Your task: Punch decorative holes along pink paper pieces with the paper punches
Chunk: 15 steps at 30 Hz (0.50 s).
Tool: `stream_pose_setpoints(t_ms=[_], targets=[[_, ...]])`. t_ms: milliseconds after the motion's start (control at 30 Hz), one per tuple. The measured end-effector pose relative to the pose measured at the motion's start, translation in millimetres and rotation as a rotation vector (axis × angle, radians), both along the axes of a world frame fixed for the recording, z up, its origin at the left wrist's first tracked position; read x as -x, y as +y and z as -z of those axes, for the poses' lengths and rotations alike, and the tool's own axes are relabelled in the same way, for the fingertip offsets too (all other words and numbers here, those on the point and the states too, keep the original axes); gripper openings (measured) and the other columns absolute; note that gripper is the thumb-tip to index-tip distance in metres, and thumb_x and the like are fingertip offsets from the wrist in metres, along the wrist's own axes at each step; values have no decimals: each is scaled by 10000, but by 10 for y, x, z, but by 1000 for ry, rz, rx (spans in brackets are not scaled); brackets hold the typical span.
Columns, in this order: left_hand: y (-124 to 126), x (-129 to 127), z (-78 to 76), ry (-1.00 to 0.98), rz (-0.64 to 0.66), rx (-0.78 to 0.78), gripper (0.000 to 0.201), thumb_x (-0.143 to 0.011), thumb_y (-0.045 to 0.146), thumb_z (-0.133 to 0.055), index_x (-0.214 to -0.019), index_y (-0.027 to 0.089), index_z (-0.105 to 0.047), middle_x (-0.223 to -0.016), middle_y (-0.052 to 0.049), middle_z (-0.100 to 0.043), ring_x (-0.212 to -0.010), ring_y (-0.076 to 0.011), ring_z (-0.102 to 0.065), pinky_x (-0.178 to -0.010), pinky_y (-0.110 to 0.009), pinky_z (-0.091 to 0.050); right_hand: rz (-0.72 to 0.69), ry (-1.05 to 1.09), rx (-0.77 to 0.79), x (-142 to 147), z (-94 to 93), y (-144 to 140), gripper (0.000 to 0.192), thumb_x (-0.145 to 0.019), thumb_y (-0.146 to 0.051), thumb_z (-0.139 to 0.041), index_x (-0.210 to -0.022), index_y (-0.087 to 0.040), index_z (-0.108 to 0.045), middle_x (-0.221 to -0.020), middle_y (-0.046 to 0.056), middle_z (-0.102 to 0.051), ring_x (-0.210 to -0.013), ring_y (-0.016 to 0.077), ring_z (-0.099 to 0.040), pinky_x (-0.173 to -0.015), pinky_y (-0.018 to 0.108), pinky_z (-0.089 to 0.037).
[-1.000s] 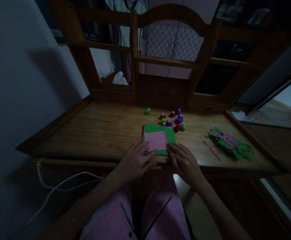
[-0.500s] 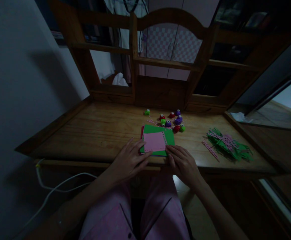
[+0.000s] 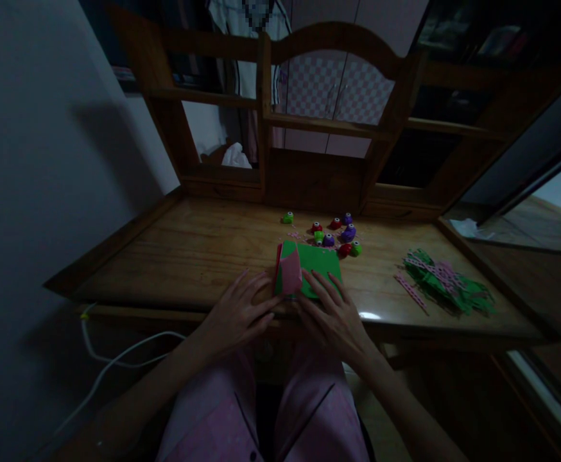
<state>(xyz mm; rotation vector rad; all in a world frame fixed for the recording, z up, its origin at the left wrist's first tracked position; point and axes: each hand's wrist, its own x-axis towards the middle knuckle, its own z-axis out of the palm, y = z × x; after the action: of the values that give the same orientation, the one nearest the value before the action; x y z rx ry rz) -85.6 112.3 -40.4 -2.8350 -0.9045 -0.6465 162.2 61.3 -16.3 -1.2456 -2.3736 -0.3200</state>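
A sheet of pink paper (image 3: 290,274) stands bent up over a stack of coloured sheets, with green paper (image 3: 319,260) on top and a red edge showing at its left. My right hand (image 3: 334,314) holds the pink sheet by its right edge, near the thumb and forefinger; its other fingers stretch over the green paper. Fingers spread, my left hand (image 3: 242,314) rests at the desk's front edge, its thumb side close to the pink sheet's lower left corner. Whether it touches the sheet is hard to make out.
Several small red, green and purple craft punches (image 3: 348,233) with white round tops stand behind the stack, among pink paper bits. To the right lies a heap of green and pink punched strips (image 3: 447,279). A wooden shelf unit (image 3: 319,167) rises at the desk's back.
The pink sheet lay flat with a row of holes along its right side; now that side is lifted and bent leftward. My right hand has moved left with it.
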Motion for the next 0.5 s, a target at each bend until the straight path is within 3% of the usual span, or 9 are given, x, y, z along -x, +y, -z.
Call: stream_pose_setpoints(t_ms=[233, 500], targets=[[8, 4, -3, -14, 10, 7, 462, -872, 288, -490, -1330, 322, -440, -1396, -70, -370, -1291, -268, -325, -1079, -549, -230, 16, 23, -62, 10, 61, 6, 434, -840, -281, -572, -1266, -258, -491, -1509, 55, -216, -1380, 313, -175, -1098, 593, -177], [3, 6, -19, -19, 13, 26, 448, -867, 289, -498, -1314, 312, -466, -1368, -76, -401, -1293, -273, -324, -1083, -548, -226, -32, -15, -49, -137, -13, 90, 336, -812, -189, -543, -1146, -216, -566, -1496, 18, -255, -1386, 289, -164, -1115, 553, -185]])
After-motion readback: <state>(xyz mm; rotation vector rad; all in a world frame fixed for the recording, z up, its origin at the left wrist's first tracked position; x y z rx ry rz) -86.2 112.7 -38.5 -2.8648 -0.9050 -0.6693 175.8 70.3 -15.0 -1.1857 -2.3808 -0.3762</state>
